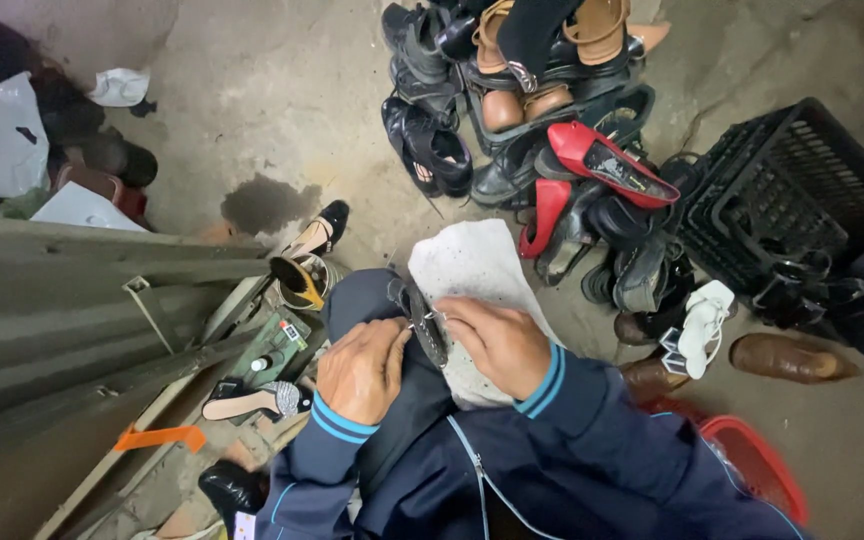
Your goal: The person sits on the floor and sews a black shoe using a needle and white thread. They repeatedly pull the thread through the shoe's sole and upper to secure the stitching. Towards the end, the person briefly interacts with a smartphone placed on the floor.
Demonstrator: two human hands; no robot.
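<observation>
My left hand (360, 368) and my right hand (500, 343) meet over my knee. Both grip a dark strappy shoe (422, 322) with a small metal buckle. My right fingers pinch the buckle end; my left fingers hold the strap from the other side. A grey-white cloth (472, 262) lies spread over my right knee under the shoe. Both arms wear dark blue sleeves with light blue cuff stripes.
A pile of shoes (542, 110) with a red heel (607, 160) rises ahead. At right are a black plastic crate (802, 190), a white sandal (704, 322), a brown shoe (787, 358) and a red basket (757, 465). Left: a grey bench (72, 300), a tin (302, 282), heeled sandals (252, 400).
</observation>
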